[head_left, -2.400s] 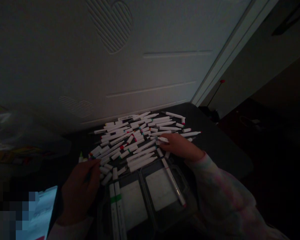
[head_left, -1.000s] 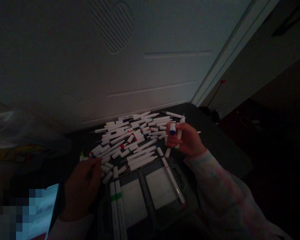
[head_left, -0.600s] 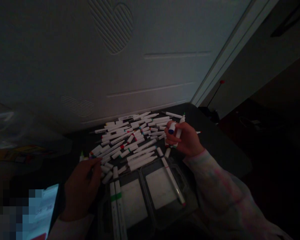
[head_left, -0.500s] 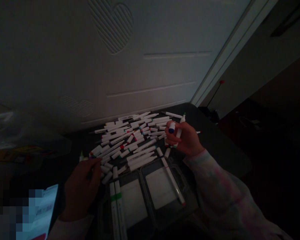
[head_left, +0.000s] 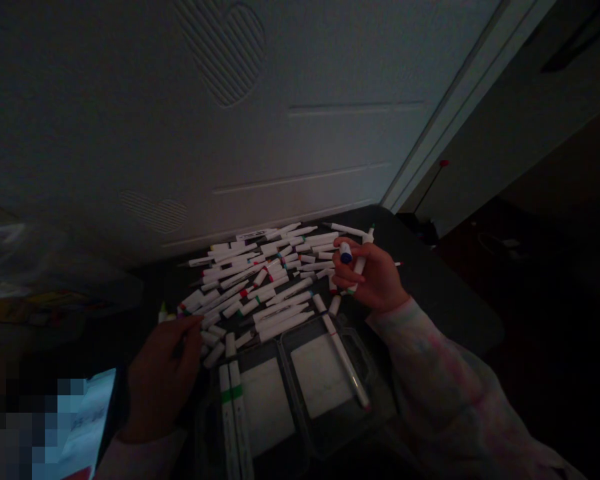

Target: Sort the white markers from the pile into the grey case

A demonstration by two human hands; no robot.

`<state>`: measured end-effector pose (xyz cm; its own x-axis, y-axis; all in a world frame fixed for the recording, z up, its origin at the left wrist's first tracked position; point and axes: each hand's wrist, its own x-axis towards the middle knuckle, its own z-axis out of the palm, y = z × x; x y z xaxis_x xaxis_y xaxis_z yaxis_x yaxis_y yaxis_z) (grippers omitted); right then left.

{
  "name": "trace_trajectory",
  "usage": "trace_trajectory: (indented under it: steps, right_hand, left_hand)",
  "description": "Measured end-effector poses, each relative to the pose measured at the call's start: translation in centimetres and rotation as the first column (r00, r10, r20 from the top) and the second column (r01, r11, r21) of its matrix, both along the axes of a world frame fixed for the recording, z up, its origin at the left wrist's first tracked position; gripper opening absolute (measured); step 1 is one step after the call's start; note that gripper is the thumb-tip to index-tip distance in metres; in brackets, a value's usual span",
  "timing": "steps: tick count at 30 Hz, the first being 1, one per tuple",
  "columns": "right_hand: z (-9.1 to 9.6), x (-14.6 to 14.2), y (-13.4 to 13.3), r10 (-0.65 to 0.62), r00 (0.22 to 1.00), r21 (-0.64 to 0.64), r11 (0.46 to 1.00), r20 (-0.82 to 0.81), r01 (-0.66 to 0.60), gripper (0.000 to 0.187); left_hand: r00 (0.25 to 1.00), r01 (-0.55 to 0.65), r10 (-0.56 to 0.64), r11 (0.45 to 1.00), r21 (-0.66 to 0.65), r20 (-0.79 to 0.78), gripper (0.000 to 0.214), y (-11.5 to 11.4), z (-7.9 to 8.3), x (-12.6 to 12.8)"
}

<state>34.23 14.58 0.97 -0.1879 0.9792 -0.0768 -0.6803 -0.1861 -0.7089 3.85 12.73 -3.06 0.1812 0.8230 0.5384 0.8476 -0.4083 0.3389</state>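
My right hand [head_left: 373, 277] is raised over the right side of a pile of white markers [head_left: 280, 307]. Its thumb and fingers pinch a white marker cap [head_left: 345, 252] with a dark blue end. A white marker with a green tip [head_left: 361, 261] also rests in that hand, slanting up past the fingers. My left hand [head_left: 165, 367] is closed at the pile's left edge. Above its knuckles pokes the yellow-green tip of a white marker [head_left: 163, 311]; the fingers hide most of it. Loose caps [head_left: 214, 355] lie beside the left fingertips.
In front lies an open clear plastic case [head_left: 306, 427] with white inserts, two green-banded markers [head_left: 235, 413] and one slanting marker [head_left: 347, 360]. A lit screen [head_left: 87, 420] is at lower left. Behind the dark tabletop [head_left: 445, 307] stands a white panel with embossed hearts [head_left: 225, 60].
My right hand has tilted the blue-ended cap and the green-tipped marker slightly. My left hand has barely moved.
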Motion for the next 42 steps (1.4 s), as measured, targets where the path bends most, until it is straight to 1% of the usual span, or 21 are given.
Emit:
trace_trajectory:
  steps: [4, 9, 17, 24, 29, 32, 38, 42]
  right_hand:
    - [0.0, 0.06, -0.05, -0.006, 1.0, -0.011, 1.0, -0.004, 0.006, 0.02]
    - [0.03, 0.07, -0.05, -0.012, 0.999, -0.024, 1.0, -0.039, 0.011, 0.015]
    - [0.22, 0.03, -0.13, -0.031, 0.998, -0.052, 0.998, -0.062, 0.028, 0.012]
    - [0.5, -0.02, -0.17, -0.067, 0.998, -0.07, 0.995, 0.022, 0.068, 0.014]
    - [0.28, -0.01, -0.15, -0.077, 0.994, -0.029, 0.996, 0.08, 0.08, 0.016]
    - [0.16, -0.04, -0.14, -0.074, 0.994, -0.007, 0.997, 0.08, 0.075, 0.015]
    - [0.35, -0.19, -0.08, -0.08, 0.994, -0.013, 0.997, 0.074, 0.082, 0.009]
    - [0.47, -0.25, -0.04, -0.068, 0.995, -0.016, 0.997, 0.075, 0.07, 0.009]
  left_hand:
    - [1.0, -0.012, 0.012, 0.999, -0.034, 0.004, 0.019, -0.07, -0.11, -0.09]
    - [1.0, -0.021, 0.021, 0.999, -0.032, 0.019, 0.015, -0.15, -0.2, -0.11]
    - [0.999, -0.026, 0.027, 0.999, -0.043, 0.021, 0.016, -0.14, -0.1, -0.09]
    - [1.0, -0.017, 0.017, 1.0, -0.02, -0.01, 0.017, -0.11, -0.06, -0.08]
    - [1.0, -0.016, 0.016, 0.999, -0.027, -0.005, 0.016, -0.08, 0.01, -0.1]
    - [1.0, -0.014, 0.015, 1.0, -0.022, 0.008, 0.015, -0.11, 0.08, 0.03]
    - [1.0, 0.001, -0.001, 1.0, 0.006, -0.008, 0.013, -0.14, 0.06, 0.02]
    - [1.0, -0.01, 0.01, 1.0, -0.014, -0.003, 0.014, -0.14, 0.09, -0.08]
